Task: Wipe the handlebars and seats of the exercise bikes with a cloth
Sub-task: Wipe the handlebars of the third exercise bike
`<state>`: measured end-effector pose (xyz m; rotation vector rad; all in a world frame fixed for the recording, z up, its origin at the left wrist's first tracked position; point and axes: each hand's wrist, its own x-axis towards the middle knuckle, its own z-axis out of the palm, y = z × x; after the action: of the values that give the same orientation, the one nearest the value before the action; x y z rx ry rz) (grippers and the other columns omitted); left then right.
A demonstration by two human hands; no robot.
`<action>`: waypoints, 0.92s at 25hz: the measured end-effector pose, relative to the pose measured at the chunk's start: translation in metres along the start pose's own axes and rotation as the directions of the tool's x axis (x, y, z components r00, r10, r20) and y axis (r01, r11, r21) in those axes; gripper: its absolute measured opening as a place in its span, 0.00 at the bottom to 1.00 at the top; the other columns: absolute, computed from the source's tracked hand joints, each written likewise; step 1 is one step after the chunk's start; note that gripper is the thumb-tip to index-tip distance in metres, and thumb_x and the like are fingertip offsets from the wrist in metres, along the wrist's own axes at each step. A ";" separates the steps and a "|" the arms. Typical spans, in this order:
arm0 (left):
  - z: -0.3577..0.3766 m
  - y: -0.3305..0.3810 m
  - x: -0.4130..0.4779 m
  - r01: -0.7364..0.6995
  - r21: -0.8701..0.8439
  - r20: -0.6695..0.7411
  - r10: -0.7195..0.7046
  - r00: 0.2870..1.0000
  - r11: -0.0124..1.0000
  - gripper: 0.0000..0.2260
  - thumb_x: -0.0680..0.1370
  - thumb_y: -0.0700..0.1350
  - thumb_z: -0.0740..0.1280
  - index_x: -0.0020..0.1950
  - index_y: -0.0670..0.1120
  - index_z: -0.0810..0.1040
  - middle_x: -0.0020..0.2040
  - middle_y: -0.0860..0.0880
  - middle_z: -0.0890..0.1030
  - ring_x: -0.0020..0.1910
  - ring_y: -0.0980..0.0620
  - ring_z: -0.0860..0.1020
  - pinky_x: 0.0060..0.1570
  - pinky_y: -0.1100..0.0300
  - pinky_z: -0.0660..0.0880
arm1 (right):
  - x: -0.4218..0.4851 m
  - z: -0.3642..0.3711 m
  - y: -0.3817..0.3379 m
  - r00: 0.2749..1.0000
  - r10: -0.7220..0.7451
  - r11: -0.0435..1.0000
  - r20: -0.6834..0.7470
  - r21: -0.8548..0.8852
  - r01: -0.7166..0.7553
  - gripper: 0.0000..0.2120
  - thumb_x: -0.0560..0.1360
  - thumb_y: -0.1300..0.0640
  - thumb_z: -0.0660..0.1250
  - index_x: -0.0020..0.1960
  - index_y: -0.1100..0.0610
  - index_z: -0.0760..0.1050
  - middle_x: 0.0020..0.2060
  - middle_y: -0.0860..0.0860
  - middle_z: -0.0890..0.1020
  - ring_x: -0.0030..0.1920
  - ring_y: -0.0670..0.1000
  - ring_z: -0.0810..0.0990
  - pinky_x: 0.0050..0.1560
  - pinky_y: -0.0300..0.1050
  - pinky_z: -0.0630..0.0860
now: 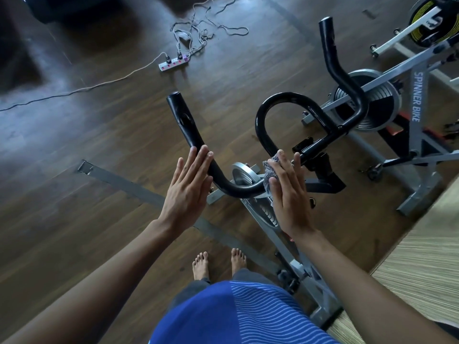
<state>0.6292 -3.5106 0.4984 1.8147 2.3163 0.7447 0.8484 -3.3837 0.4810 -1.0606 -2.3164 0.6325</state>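
Note:
A black curved handlebar [285, 100] of the near exercise bike fills the middle of the head view. My left hand [186, 189] lies flat with straight fingers against the handlebar's left arm [183, 122], fingertips touching the tube. My right hand [288, 192] presses a grey-blue cloth [269, 170] with straight fingers onto the bar near its centre clamp; most of the cloth is hidden under the palm. No seat is in view.
A second grey bike marked SPINNER BIKE [417, 95] stands at the right, a third bike's flywheel [422, 23] at top right. A power strip [173, 63] with tangled cables lies on the wooden floor. A striped mat [422, 269] lies at the right. My bare feet [218, 264] stand below.

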 end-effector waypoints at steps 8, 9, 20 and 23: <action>0.004 -0.001 0.000 -0.007 -0.011 -0.018 0.007 1.000 1.000 0.22 0.85 0.46 0.53 0.79 0.42 0.59 0.80 0.45 0.56 0.80 0.47 0.51 0.77 0.41 0.55 | 0.000 0.001 0.001 1.000 0.003 0.998 -0.005 0.067 -0.003 0.21 0.84 0.48 0.56 0.73 0.55 0.70 0.78 0.51 0.62 0.81 0.56 0.48 0.77 0.63 0.59; 0.004 -0.001 -0.001 -0.010 -0.015 -0.020 0.009 1.000 1.000 0.22 0.85 0.46 0.53 0.79 0.41 0.59 0.80 0.45 0.56 0.80 0.47 0.51 0.76 0.41 0.55 | -0.003 0.002 0.000 1.000 -0.014 0.998 0.009 0.065 0.013 0.22 0.83 0.48 0.57 0.74 0.55 0.69 0.78 0.51 0.62 0.81 0.57 0.48 0.76 0.62 0.60; 0.005 0.000 -0.001 -0.023 0.009 -0.035 0.023 0.999 1.000 0.22 0.85 0.45 0.54 0.78 0.40 0.60 0.80 0.44 0.57 0.80 0.45 0.53 0.76 0.40 0.57 | 0.003 -0.007 0.010 0.994 -0.097 0.995 0.042 0.033 0.096 0.21 0.85 0.50 0.55 0.74 0.56 0.68 0.78 0.52 0.62 0.81 0.57 0.49 0.76 0.64 0.61; 0.003 0.000 -0.001 -0.018 0.022 -0.024 0.019 1.000 1.000 0.22 0.85 0.46 0.54 0.79 0.41 0.60 0.80 0.44 0.57 0.80 0.46 0.53 0.76 0.40 0.57 | 0.012 -0.010 0.017 0.999 -0.046 0.992 -0.007 0.121 0.046 0.20 0.85 0.51 0.55 0.74 0.57 0.69 0.77 0.53 0.64 0.80 0.57 0.51 0.74 0.63 0.64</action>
<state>0.6303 -3.5102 0.4953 1.8490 2.3346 0.7517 0.8568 -3.3626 0.4813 -0.9493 -2.2603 0.7420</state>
